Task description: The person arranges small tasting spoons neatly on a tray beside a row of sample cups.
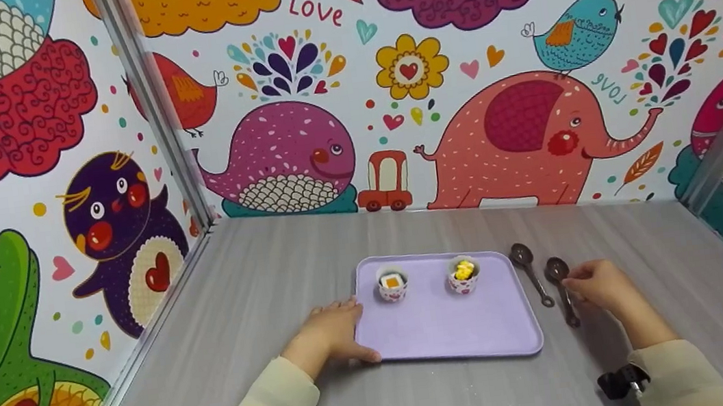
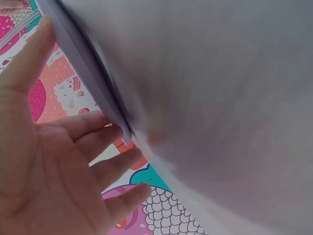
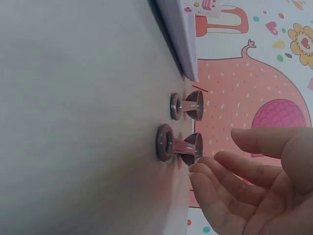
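Observation:
My left hand (image 1: 333,336) rests against the left side of a lilac tray (image 1: 446,330), its thumb at the near-left corner. The left wrist view shows the fingers (image 2: 124,161) loosely extended along the tray's rim. Two paper cups stand on the tray: the left cup (image 1: 393,290) has a white and orange piece in it, the right cup (image 1: 463,281) yellow bits. To the tray's right lie two dark brown spoons, one nearer the tray (image 1: 533,276) and an outer spoon (image 1: 562,288). Beside the outer spoon hovers my right hand (image 1: 598,284), thumb and fingers apart around nothing.
The grey wood-grain table (image 1: 260,277) meets cartoon-printed wall panels (image 1: 317,63) at the back and sides. A metal corner post (image 1: 156,104) rises at the back left. A black wrist mount (image 1: 623,381) sits at the right sleeve.

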Tool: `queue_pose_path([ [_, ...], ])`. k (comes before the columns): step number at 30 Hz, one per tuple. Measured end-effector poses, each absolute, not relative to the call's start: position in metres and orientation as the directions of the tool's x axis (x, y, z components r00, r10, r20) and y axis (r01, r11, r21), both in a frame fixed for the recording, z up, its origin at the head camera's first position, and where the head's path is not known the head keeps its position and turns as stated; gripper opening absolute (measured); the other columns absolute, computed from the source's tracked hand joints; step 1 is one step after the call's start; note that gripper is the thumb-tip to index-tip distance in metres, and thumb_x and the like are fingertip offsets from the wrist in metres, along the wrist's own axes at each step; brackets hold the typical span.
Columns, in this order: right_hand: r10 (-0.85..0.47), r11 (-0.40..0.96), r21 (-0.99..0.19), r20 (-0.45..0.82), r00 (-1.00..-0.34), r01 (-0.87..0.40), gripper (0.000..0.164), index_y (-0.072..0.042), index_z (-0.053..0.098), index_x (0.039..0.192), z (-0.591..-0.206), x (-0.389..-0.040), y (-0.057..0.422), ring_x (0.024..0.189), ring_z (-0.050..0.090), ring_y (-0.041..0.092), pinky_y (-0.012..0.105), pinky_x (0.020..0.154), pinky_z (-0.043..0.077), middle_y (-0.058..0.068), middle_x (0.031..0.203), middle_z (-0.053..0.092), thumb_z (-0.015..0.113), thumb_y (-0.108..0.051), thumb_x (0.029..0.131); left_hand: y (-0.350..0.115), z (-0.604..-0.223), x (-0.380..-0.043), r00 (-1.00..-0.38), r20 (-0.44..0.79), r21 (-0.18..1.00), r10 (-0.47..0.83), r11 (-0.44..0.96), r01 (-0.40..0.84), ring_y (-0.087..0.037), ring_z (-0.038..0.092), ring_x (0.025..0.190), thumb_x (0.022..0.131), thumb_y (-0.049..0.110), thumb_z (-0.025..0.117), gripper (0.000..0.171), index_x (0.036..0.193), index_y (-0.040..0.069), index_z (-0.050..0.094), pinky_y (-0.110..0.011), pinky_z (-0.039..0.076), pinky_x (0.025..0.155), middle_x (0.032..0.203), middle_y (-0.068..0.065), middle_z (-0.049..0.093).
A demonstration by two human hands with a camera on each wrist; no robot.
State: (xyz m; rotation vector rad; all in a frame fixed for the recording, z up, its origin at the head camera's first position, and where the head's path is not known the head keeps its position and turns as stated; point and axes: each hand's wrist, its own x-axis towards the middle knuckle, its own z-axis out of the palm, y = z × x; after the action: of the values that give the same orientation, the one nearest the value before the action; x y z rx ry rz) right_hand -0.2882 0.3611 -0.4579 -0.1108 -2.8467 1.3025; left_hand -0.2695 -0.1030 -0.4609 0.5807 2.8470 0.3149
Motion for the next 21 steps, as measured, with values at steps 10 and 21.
queue_pose_path([
  [10,0.072,0.531,-0.842,-0.070,-0.995,0.098,0.019,0.013,0.060,0.090,-0.470,-0.292,0.368,0.059,0.059,0.013,0.026,0.052,0.055,0.005,0.073,0.058,0.068,-0.003,0.087,-0.102,-0.460,-0.269,-0.900,-0.182,0.258,0.397,0.902,0.346,-0.036,0.039,0.142,0.074,0.058,0.081,0.100,0.148,0.000,0.046,-0.056,0.029,0.115,0.155,-0.016,0.042],
  [21,0.108,0.487,-0.855,-0.141,-0.984,0.176,0.022,0.021,0.054,0.099,-0.470,-0.293,0.365,0.056,0.059,0.011,0.025,0.053,0.056,0.004,0.074,0.059,0.066,0.006,0.087,-0.102,-0.462,-0.269,-0.904,-0.174,0.264,0.391,0.903,0.340,-0.036,0.039,0.142,0.073,0.058,0.082,0.100,0.147,0.000,0.046,-0.056,0.028,0.116,0.155,-0.016,0.041],
])
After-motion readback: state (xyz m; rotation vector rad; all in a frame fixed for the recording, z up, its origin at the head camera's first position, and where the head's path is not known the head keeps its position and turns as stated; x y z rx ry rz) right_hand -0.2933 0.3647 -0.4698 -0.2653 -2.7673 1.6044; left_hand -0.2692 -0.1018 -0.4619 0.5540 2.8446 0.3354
